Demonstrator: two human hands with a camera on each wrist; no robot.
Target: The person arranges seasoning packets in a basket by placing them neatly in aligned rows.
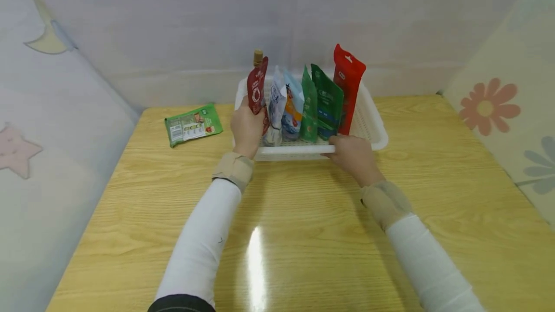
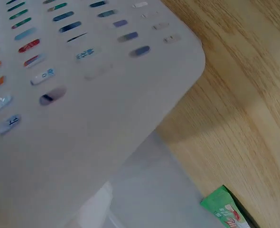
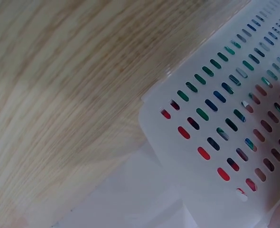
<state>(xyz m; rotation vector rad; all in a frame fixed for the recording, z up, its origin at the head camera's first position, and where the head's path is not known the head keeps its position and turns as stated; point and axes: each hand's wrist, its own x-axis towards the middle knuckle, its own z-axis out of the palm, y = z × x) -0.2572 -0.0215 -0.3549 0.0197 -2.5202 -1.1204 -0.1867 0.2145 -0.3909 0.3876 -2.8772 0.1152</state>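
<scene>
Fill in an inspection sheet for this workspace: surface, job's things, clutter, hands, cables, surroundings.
Surface: wooden table with a bright reflection near the front.
Job's things: white basket holding standing packets, among them a dark red packet, blue packet, light green packet, dark green packet and red packet.
Clutter: flat packet, green, lying left of the basket.
Left hand: at the basket's left end; its hold is unclear.
Right hand: grips the basket's front rim.
Cables: nothing seen.
Surroundings: pale back wall; side walls printed with a star and flowers.
</scene>
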